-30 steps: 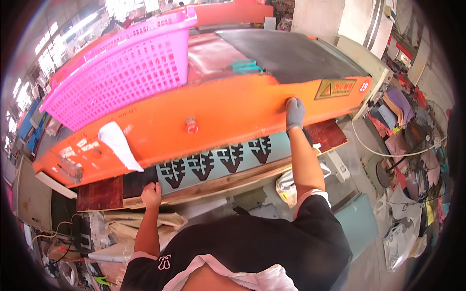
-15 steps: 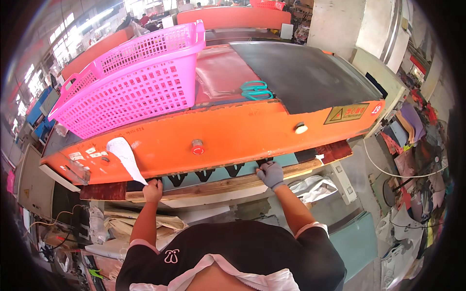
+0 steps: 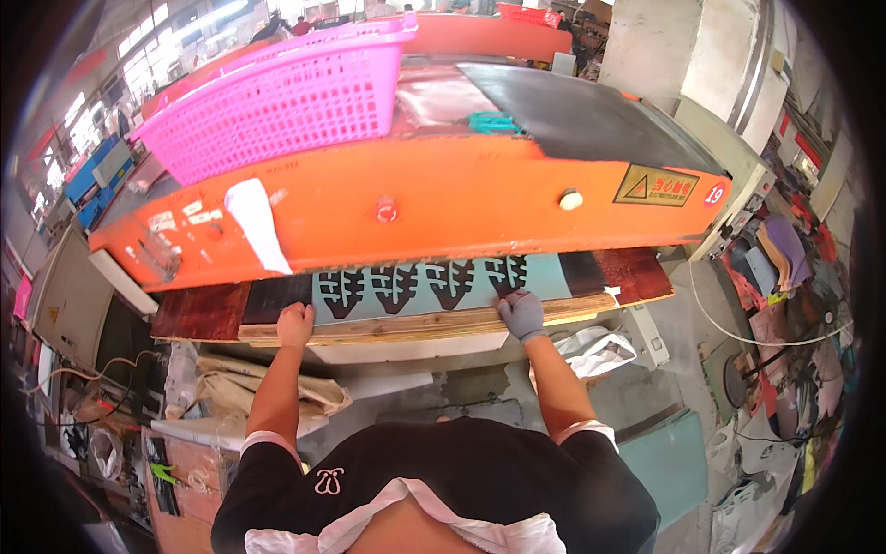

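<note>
A teal sheet [image 3: 544,275] with several dark cut-out shapes lies on a wooden board [image 3: 415,326] under the orange head of a press [image 3: 461,212]. My left hand [image 3: 295,324], bare, rests closed on the board's front edge beside the sheet's left end. My right hand [image 3: 522,314], in a grey glove, presses on the sheet near its right end, fingers on the material by the rightmost cut-out.
A pink plastic basket [image 3: 277,92] sits on top of the press, with teal scissors [image 3: 494,121] on a dark mat beside it. Fabric pieces and cables [image 3: 784,268] lie at the right. Bags and clutter [image 3: 268,388] sit under the bench.
My right hand came down from the orange press head to the teal sheet on the board. My left hand stayed at the board's front edge.
</note>
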Demonstrator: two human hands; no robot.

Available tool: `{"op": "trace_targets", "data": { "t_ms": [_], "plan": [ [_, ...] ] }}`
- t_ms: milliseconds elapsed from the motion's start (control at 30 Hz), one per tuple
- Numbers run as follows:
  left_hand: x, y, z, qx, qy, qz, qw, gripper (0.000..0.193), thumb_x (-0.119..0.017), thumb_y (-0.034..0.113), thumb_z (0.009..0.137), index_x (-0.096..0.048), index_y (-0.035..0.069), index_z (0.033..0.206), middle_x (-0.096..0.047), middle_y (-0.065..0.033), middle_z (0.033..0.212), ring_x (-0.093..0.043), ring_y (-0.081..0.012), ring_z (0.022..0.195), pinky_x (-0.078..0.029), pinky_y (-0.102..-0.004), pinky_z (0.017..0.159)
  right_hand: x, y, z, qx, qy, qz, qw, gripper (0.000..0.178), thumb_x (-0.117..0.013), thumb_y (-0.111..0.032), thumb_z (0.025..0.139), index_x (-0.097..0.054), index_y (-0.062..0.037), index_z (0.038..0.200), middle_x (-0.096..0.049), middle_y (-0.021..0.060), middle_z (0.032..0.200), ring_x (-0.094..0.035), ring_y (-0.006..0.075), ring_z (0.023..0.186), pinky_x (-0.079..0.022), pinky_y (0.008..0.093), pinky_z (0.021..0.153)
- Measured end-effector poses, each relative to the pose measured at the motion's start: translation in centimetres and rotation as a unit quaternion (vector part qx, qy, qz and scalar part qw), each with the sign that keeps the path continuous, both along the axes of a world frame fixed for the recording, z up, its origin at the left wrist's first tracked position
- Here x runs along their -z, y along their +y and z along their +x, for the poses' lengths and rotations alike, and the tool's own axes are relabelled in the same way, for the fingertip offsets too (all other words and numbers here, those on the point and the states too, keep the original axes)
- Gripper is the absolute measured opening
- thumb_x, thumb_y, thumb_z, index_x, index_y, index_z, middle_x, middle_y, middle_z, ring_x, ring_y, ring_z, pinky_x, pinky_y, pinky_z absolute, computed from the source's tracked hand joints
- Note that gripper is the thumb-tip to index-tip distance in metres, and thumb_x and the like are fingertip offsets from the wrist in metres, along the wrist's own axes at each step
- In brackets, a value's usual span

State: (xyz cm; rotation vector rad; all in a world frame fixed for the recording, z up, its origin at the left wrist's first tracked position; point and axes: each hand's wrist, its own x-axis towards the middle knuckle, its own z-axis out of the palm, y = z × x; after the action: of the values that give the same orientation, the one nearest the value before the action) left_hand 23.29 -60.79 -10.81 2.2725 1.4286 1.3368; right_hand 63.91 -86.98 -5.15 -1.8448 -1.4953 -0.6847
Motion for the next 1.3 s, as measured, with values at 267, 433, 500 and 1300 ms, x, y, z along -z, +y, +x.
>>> {"op": "trace_targets", "data": {
  "t_ms": [267,433,500,1300],
  "plan": [
    [2.2,-12.8,-6.6,0.026,0.081,0.011,0.996,0.03,-0.057,0.027,0.082,-0.052,0.004,0.064,-0.059,-0.0163,0.072,-0.058,-0.0366,0.075,-0.045,-0.0482,0.064,3.4,-11.0,-7.3,0.064,-0.022,0.034,0.997,0.022,-0.06,-0.022,0.076,-0.057,-0.0058,0.061,-0.056,0.0147,0.065,-0.055,0.036,0.061,-0.044,0.046,0.055],
    [4.3,-21.3,-10.7,0.047,0.043,0.039,0.997,0.03,-0.062,0.022,0.08,-0.047,0.006,0.059,-0.05,-0.0111,0.062,-0.052,-0.0331,0.063,-0.041,-0.0467,0.057,5.3,-18.7,-12.3,0.093,0.039,0.003,0.995,0.023,-0.063,-0.018,0.076,-0.053,-0.0056,0.06,-0.051,0.0137,0.061,-0.052,0.0348,0.058,-0.04,0.0445,0.052],
    [5.3,-24.0,-12.3,0.057,0.04,0.041,0.997,0.03,-0.062,0.021,0.08,-0.047,0.006,0.059,-0.05,-0.0108,0.063,-0.052,-0.0322,0.063,-0.041,-0.0456,0.056,5.5,-21.2,-14.2,0.12,0.102,-0.023,0.987,0.022,-0.063,-0.019,0.078,-0.054,-0.0054,0.063,-0.052,0.0134,0.062,-0.053,0.034,0.06,-0.041,0.0429,0.054],
    [3.7,-27.6,-3.3,0.188,0.141,0.048,0.971,0.044,-0.058,0.026,0.082,-0.052,0.006,0.121,-0.044,-0.0096,0.135,-0.035,-0.0294,0.127,-0.023,-0.0518,0.104,-0.8,-3.5,-26.9,0.012,0.284,-0.139,0.949,0.088,-0.077,-0.042,0.059,-0.042,-0.0046,0.131,-0.044,0.0197,0.131,-0.055,0.034,0.105,-0.049,0.0407,0.084]
  ]
}}
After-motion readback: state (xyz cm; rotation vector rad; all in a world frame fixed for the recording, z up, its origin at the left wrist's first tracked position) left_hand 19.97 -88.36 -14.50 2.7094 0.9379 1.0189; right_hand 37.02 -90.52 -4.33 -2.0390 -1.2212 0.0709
